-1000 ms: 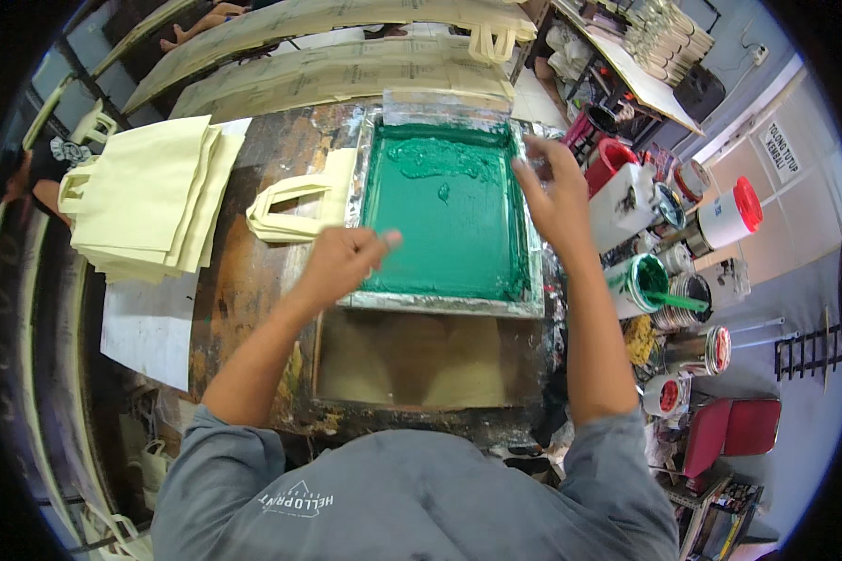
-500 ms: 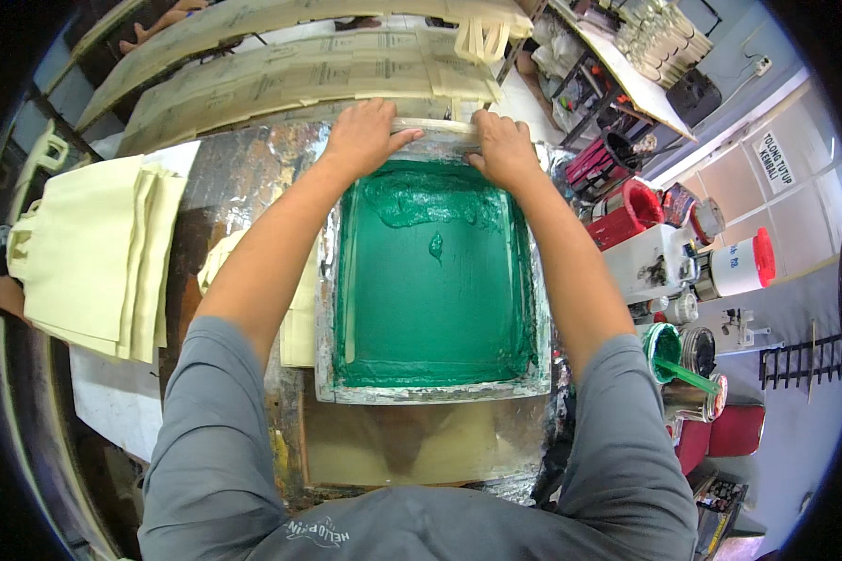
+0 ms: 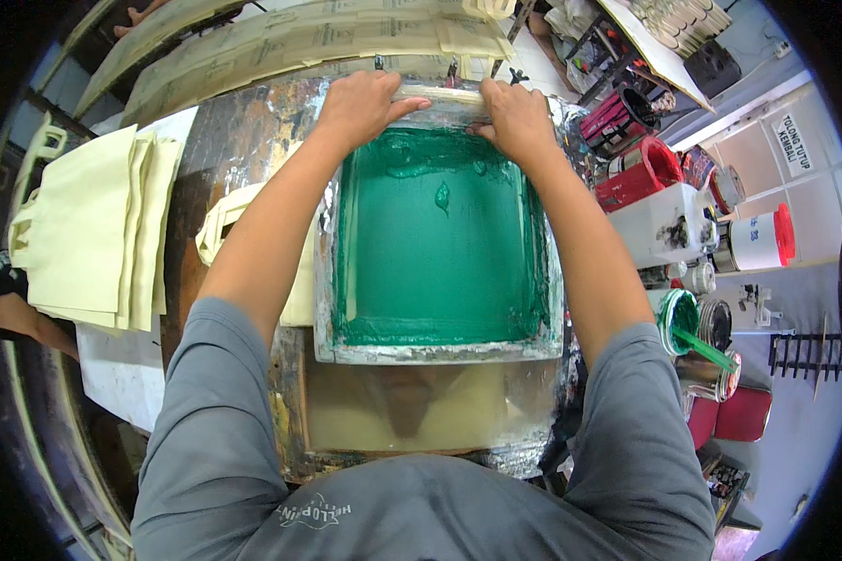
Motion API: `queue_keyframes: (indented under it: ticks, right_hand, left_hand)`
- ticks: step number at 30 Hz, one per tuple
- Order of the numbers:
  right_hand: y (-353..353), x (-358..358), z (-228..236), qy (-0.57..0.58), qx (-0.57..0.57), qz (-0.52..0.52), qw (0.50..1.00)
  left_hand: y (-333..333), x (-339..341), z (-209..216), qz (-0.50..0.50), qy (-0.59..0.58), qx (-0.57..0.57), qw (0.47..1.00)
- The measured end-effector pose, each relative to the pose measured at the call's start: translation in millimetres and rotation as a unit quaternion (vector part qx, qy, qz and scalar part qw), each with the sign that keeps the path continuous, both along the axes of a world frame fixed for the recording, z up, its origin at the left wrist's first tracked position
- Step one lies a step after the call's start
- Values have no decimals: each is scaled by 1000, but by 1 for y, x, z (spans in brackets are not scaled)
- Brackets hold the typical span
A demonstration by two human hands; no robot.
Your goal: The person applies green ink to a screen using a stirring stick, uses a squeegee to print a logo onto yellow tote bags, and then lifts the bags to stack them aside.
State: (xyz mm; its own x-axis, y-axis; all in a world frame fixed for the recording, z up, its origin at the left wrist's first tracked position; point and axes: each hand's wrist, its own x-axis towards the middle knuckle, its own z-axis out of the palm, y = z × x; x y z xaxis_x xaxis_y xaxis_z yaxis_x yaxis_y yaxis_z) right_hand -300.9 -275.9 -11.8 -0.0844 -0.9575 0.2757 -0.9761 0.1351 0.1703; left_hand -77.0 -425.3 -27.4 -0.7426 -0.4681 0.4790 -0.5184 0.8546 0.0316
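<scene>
A screen-printing frame (image 3: 440,354) with worn, whitish sides lies before me, its mesh coated in wet green ink (image 3: 440,271). A thicker ridge of ink lies along the far end, with a small blob nearer the middle. Across that far end runs a pale wooden bar, which looks like a squeegee handle (image 3: 440,94). My left hand (image 3: 357,110) grips its left part, the thumb pointing inward. The right part is held by my right hand (image 3: 516,117), fingers bent over it. Both hands hide the bar's ends, and its lower edge is hard to make out.
Pale yellow fabric bags lie stacked (image 3: 84,234) at the left, with another bag (image 3: 229,220) beside the frame. Printed sheets cover racks (image 3: 309,47) beyond the table. Ink cans, a red bucket (image 3: 641,173) and a green ink pot (image 3: 678,318) stand right. A person's arm (image 3: 33,327) shows far left.
The whole view has shifted, so the frame and my hands sit higher in the picture. Both hands keep their hold. At the far left, more of another person's arm shows.
</scene>
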Motion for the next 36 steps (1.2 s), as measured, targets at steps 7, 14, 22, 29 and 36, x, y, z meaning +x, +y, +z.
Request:
queue_keyframes:
  ticks: [7, 14, 22, 29, 36]
  right_hand:
    - [60, 31, -4, -6, -23, 22, 999]
    - [138, 82, 6, -27, 6, 13, 1000]
    - [241, 141, 14, -85, 5, 20, 996]
    - [247, 146, 19, -79, -6, 20, 997]
    - [282, 166, 28, -114, 19, 35, 993]
  left_hand:
    - [58, 36, 0, -18, 18, -33, 999]
    - [136, 80, -5, -13, 24, -26, 999]
    - [242, 139, 7, -51, 33, 0, 998]
    - [250, 147, 18, -40, 20, 81, 996]
    - [294, 228, -17, 79, 163, 126, 975]
